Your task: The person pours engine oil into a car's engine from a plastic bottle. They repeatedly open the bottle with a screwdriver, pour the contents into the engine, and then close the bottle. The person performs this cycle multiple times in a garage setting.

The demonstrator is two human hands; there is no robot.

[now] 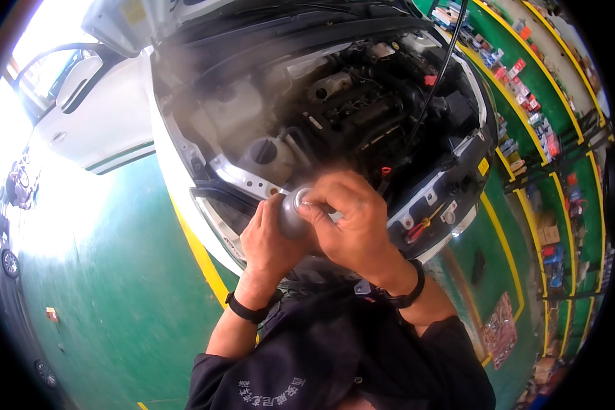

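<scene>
In front of my body I hold a silvery round can (291, 220), its top end turned up toward me. My left hand (270, 242) is wrapped around the can's side. The thumb and fingertips of my right hand (352, 219) are pinched at its top rim. Whatever small part lies between those fingertips is too hidden to name. Both hands are over the front edge of a white car's open engine bay, near a translucent reservoir with a dark cap (262, 151). The black-covered engine (348, 113) lies beyond them.
A red-handled tool (417, 231) and a yellow-handled screwdriver (427, 221) lie on the car's front panel. A thin prop rod (439, 82) slants up at the right. Yellow-edged shelves (526, 113) with boxes line the right side. An open car door (82, 116) stands at the left.
</scene>
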